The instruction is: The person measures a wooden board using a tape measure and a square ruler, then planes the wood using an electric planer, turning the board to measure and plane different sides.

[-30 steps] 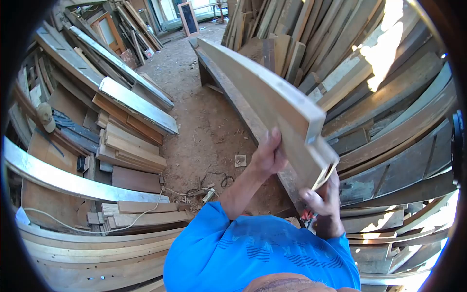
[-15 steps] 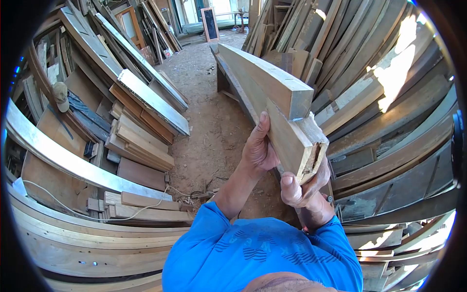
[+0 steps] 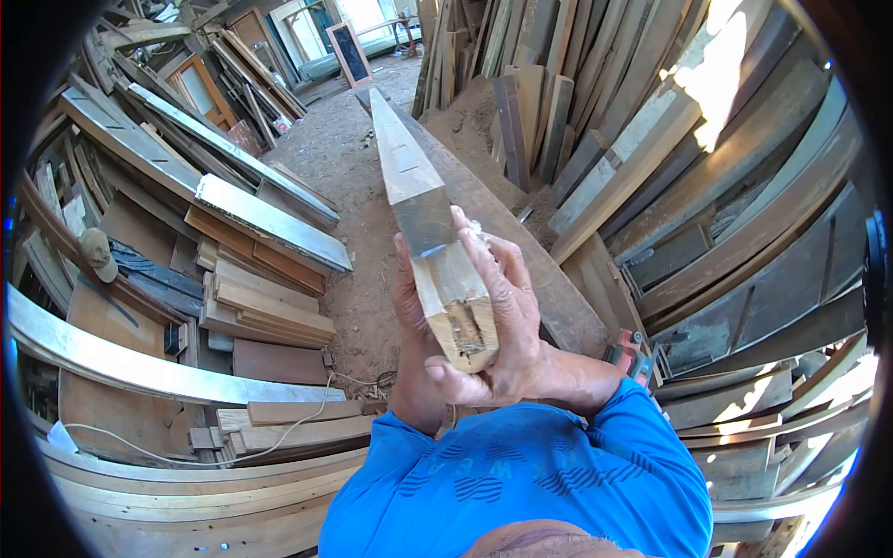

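A long pale timber piece points away from me, with its stepped, notched end close to my chest. A rough dark hollow shows in its near end face. My right hand wraps round the near end from the right, its thumb below the end face. On the other side, my left hand grips the timber, mostly hidden behind it. Beneath and to the right of the timber runs a long worn bench plank. A red tool lies at the plank's near end, by my right forearm.
Stacked boards lie on the left, with a cap beyond them. Many planks lean and lie along the right side. A pale cable crosses the near-left boards. The dirt floor shows between the stacks and the bench.
The timber has swung left and turned so that its notched edge and end face me. Both hands have moved left with it, and the red tool is now more exposed.
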`<state>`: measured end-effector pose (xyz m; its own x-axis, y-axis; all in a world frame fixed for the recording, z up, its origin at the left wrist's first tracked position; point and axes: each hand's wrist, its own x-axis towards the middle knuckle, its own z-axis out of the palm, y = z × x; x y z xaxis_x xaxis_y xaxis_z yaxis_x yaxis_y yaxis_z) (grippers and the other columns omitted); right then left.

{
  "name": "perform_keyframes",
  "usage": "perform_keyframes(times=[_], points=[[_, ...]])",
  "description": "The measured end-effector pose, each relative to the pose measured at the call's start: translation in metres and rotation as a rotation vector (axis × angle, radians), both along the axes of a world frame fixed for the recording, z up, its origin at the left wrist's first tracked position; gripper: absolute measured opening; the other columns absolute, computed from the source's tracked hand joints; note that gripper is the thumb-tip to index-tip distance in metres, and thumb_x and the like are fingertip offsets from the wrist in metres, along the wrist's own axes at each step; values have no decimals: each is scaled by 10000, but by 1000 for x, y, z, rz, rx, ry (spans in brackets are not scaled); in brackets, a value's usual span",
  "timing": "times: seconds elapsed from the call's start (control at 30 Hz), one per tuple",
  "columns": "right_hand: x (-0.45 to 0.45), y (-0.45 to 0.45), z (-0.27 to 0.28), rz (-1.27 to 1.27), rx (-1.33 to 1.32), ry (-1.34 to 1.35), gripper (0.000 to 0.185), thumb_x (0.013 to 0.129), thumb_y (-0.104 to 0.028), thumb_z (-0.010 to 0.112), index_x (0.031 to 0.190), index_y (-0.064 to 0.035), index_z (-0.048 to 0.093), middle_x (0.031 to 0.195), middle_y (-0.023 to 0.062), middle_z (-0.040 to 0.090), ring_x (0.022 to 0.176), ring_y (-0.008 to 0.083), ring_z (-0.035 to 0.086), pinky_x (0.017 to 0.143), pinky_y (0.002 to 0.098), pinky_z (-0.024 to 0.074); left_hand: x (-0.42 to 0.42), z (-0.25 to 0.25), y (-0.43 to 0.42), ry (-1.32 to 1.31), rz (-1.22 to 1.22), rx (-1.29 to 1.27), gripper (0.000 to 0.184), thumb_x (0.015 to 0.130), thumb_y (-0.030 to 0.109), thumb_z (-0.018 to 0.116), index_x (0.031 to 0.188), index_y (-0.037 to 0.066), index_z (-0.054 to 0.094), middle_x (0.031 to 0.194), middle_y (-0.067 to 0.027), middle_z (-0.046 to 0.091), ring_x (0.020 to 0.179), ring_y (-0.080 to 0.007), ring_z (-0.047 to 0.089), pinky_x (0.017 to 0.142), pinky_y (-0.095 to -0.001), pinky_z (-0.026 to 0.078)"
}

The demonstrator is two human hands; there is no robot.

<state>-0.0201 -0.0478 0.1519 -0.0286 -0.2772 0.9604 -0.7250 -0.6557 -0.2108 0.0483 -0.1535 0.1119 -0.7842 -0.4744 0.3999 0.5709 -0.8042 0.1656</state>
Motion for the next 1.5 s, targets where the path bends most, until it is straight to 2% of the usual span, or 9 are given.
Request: perform_keyframes(times=[0.57,0.63,0.7,0.77,0.93,1.03,1.23,1.37,1.5], points=[[17,-6,2,-2,-11,-35,991,818,-453,710,1470,192,335,1451,440,405,1275,476,490,1079,543,386,1,-1,-8,172,-138,-78,617,1038,505,505,1460,57,474,1367,-179,590,1240,-302,598,1067,-486,501],[12,1,4,7,17,-19,995,799,-397,711,1495,185,301,1480,442,375,1263,469,495,1079,529,389,6,9,3,84,7,-143,636,1034,501,513,1479,52,442,1394,-195,566,1265,-319,582,1081,-501,490],[8,2,1,-36,-5,-44,1009,810,-468,721,1487,171,331,1470,424,399,1267,456,499,1066,533,403,15,23,25,-86,216,-238,670,1028,491,528,1509,45,391,1441,-220,527,1309,-349,552,1102,-527,470],[4,6,0,-54,13,-88,1021,813,-511,729,1466,179,353,1430,409,447,1264,456,502,1053,550,408,-7,11,1,137,-93,-149,618,1043,458,514,1508,64,415,1455,-177,533,1324,-321,543,1117,-508,462],[-6,20,11,-110,133,-142,1042,808,-569,738,1413,204,392,1358,392,501,1214,472,527,1028,579,418,-23,14,-3,189,-174,-75,599,1041,430,526,1503,67,407,1434,-203,527,1302,-334,569,1085,-565,494],[-12,26,9,-127,184,-194,1050,800,-580,742,1407,204,398,1354,385,501,1213,472,527,1026,582,419,-31,12,-3,170,-150,-157,714,1016,474,558,1542,60,311,1487,-191,502,1362,-339,518,1128,-549,444],[-28,32,4,-63,162,-249,1048,794,-561,753,1435,182,387,1368,368,486,1227,472,522,1023,570,427,-46,12,7,174,-162,-114,599,1045,431,509,1506,64,402,1441,-209,524,1312,-340,560,1093,-564,484],[-60,40,-21,11,125,-174,1057,779,-536,773,1485,134,359,1384,354,465,1254,463,506,1022,555,432,-58,-4,13,89,-184,-124,605,1046,437,507,1504,57,401,1445,-185,537,1328,-320,550,1107,-536,472],[-85,80,-60,33,327,-240,1072,768,-523,785,1518,98,335,1424,344,428,1276,459,490,1052,557,405,-66,-34,22,-142,-264,-128,629,1033,463,522,1502,61,401,1434,-138,573,1346,-259,544,1127,-486,461]])
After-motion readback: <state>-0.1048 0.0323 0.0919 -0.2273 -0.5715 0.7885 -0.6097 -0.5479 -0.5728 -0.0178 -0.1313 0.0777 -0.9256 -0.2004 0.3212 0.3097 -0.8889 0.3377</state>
